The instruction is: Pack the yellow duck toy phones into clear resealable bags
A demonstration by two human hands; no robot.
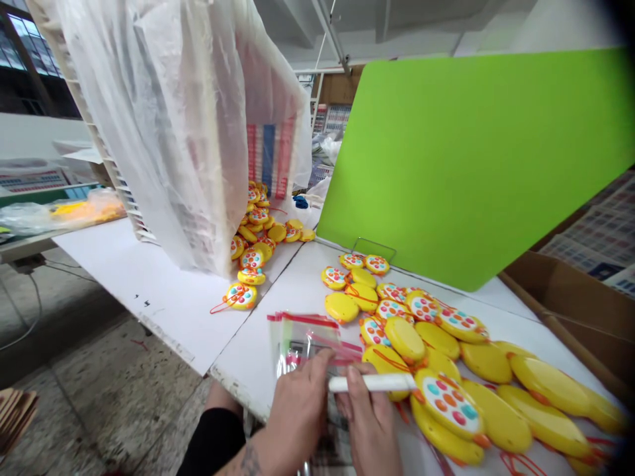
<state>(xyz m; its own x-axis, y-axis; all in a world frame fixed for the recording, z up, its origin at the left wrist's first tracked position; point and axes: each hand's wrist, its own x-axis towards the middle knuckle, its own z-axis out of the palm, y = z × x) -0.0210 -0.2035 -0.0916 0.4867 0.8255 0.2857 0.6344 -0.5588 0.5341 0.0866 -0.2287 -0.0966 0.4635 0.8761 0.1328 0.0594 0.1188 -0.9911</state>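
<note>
A pile of clear zip bags (307, 330) with red-pink top strips lies on the white table in front of me. My left hand (299, 406) is closed over the bags' near part, its fingertips partly hidden and pinching the plastic. Beside it, my right hand (370, 420) is closed around a slim white stick (384, 382), pen-like in shape, which points right. To the right spreads a heap of yellow oval toys (449, 403); some show white faces with coloured dots, others plain yellow backs, several with red cords.
A crate (198, 132) draped in white plastic lies tipped on its side at the left, more yellow toys (252, 258) spilling from it. Behind the heap stands a large green board (461, 165). A cardboard box (585, 311) is at the right, beyond the table edge (198, 367).
</note>
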